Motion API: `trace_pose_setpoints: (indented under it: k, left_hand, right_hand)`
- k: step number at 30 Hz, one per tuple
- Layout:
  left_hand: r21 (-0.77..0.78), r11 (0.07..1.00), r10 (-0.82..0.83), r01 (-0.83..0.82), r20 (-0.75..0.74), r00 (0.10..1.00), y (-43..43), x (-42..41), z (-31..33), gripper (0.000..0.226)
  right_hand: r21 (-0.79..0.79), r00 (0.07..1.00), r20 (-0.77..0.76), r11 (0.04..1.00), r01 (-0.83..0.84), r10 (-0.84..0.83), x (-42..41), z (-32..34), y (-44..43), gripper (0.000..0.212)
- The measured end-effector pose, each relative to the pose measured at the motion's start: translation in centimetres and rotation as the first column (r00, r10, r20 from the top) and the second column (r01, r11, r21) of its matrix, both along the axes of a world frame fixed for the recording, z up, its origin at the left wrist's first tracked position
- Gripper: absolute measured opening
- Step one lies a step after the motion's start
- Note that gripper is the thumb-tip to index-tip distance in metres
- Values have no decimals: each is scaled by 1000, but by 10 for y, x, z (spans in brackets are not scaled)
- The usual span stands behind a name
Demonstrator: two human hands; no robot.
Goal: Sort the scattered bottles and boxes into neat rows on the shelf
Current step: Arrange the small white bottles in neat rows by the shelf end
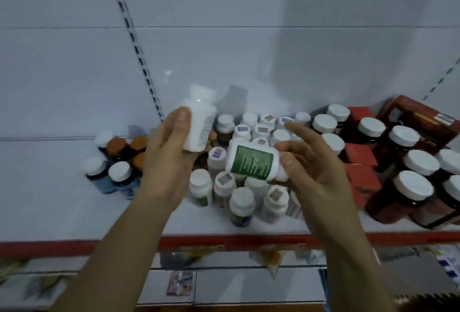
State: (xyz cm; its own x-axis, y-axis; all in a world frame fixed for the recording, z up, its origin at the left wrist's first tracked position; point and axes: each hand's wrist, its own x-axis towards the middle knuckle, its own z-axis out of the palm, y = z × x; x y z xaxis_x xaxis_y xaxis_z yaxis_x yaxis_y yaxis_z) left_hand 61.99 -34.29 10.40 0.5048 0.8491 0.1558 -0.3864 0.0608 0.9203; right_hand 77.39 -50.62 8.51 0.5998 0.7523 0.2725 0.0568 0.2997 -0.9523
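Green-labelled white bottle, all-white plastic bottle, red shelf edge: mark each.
green-labelled white bottle (251, 162), head view, green label
all-white plastic bottle (200, 124), head view, side wall
red shelf edge (224, 240), head view, front strip

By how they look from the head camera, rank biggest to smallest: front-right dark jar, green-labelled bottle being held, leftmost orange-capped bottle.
1. Dark jar.
2. Green-labelled bottle, close behind; the right hand holds it nearer the camera, so unsure.
3. Orange-capped bottle, clearly smallest.

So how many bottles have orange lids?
3, at the left of the shelf: one orange-lidded bottle back-left, another back-right, a third in front, by the left hand. More may hide behind it.
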Motion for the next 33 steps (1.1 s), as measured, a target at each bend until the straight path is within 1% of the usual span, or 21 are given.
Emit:
trace_pose_setpoints:
  k: [1,2,4,6,9,11,12,14,18,21,24,26,28,31,32,33]
  left_hand:
    - [-144,989,-16,26,67,998,9,-22,-1,55]
    - [-242,970,-6,33,112,994,17,-45,-2,57]
    - [-367,930,41,36,201,979,33,-95,-2,54]
    - [-397,917,76,37,266,961,46,-149,-4,43]
    - [-389,920,74,55,308,949,61,-243,-10,35]
    - [-402,916,106,25,300,948,71,-311,-15,35]
    - [-416,910,133,1,292,947,75,-344,-18,38]
    - [-444,894,199,-63,267,943,83,-407,-23,42]
    - [-491,834,384,-253,185,905,101,-522,-31,40]
    - [-488,790,490,-372,137,861,118,-601,-36,47]
    - [-511,729,586,-456,120,801,136,-670,-44,59]
    - [-524,699,634,-487,137,761,149,-711,-50,53]
    - [-530,656,683,-537,114,721,167,-749,-56,48]
    - [-525,560,760,-641,18,650,207,-802,-58,59]
    - [-511,543,773,-667,-6,634,224,-820,-58,54]
    - [-503,533,781,-680,-16,624,241,-836,-56,46]
  right_hand:
    - [-1,998,-61,1000,-6,6,-15,-6,10,39]
    - [-12,994,-108,1000,-2,1,-33,-11,20,34]
    - [-67,987,-157,998,23,-33,-71,-20,42,29]
    - [-104,971,-236,994,15,-39,-117,-25,68,25]
    - [-51,915,-400,995,-82,55,-193,-27,106,21]
    - [-10,872,-467,985,-172,148,-251,-28,132,18]
    - [-17,851,-494,976,-217,181,-282,-30,146,17]
    - [-65,811,-544,952,-297,216,-350,-37,174,16]
    - [-139,730,-632,888,-438,260,-484,-47,234,15]
    - [-143,693,-637,833,-535,336,-568,-47,279,13]
    - [-133,688,-595,793,-594,415,-634,-44,325,14]
    - [-116,683,-564,775,-622,464,-673,-44,358,16]
    - [-88,662,-560,759,-645,498,-709,-48,393,17]
    - [-49,611,-602,740,-671,514,-761,-53,450,16]
    - [-47,599,-613,733,-679,516,-780,-53,470,14]
    - [-51,587,-622,722,-690,518,-798,-53,490,12]
